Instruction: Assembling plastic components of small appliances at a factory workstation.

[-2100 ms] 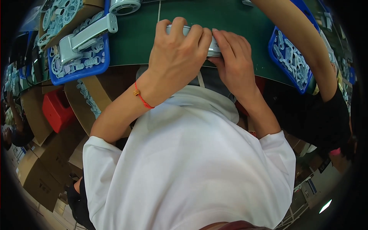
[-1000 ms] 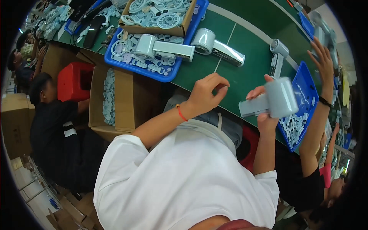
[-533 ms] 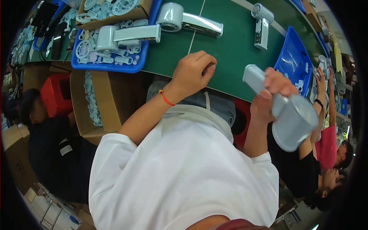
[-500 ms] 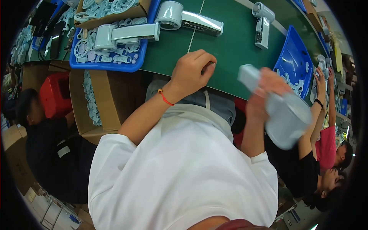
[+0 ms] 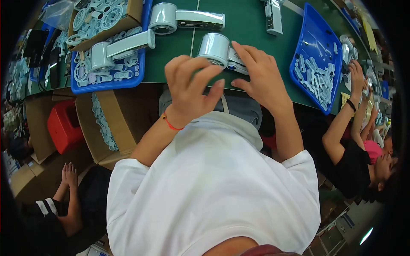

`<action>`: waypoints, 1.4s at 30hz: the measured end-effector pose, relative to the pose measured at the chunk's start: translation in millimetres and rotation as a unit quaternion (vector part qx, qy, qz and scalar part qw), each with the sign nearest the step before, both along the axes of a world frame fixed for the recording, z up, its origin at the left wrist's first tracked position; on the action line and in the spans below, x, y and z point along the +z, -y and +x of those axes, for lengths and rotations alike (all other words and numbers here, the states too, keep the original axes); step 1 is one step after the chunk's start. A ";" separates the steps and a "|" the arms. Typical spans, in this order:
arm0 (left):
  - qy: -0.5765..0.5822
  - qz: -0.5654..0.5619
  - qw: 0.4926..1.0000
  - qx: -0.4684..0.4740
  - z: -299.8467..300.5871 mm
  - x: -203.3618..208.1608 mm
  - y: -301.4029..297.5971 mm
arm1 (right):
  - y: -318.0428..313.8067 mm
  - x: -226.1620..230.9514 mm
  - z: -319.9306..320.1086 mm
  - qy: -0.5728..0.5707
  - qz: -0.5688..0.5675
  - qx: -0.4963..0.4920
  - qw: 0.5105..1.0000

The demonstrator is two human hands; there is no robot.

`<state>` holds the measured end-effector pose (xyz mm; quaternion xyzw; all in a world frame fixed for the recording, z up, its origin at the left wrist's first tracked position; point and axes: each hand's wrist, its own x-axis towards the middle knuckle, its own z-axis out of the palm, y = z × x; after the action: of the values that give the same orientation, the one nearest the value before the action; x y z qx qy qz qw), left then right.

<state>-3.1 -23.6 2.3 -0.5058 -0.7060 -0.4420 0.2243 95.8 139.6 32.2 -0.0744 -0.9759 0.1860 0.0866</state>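
Note:
A silver-white handheld device (image 5: 214,48), with a round cylindrical head and a flat handle, lies on the green table in front of me. My right hand (image 5: 265,77) is spread over its handle end, thumb and forefinger apart and the forefinger along the handle; part of the handle is hidden beneath it. Just left of the cylinder hovers my left hand (image 5: 190,87), fingers bent and parted, with nothing in it. Farther back lies a second such device (image 5: 200,19) with an open-sided handle. Another device (image 5: 130,44) rests across small parts in the left blue tray (image 5: 106,88).
A tilted blue tray (image 5: 314,32) with pale small parts stands at the right. A cardboard box (image 5: 139,13) of ring-shaped parts sits over the left tray. One more device (image 5: 273,19) lies at the back. People sit on both sides; a red stool (image 5: 64,128) is at left.
The device in my right hand has come down and left onto the table, and my right hand has spread open. My left hand has moved left and its fingers have opened. The view has shifted.

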 end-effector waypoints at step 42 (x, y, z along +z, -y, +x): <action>0.331 -0.037 0.942 -0.031 -29.3 -7.6 -0.8 | -18.3 5.9 -4.9 -0.085 -0.806 -0.055 0.583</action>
<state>-32.4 -22.9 -5.3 -0.3605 -0.7403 -0.5648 -0.0550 90.9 157.9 38.1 -0.1509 -0.4075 0.8968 0.0834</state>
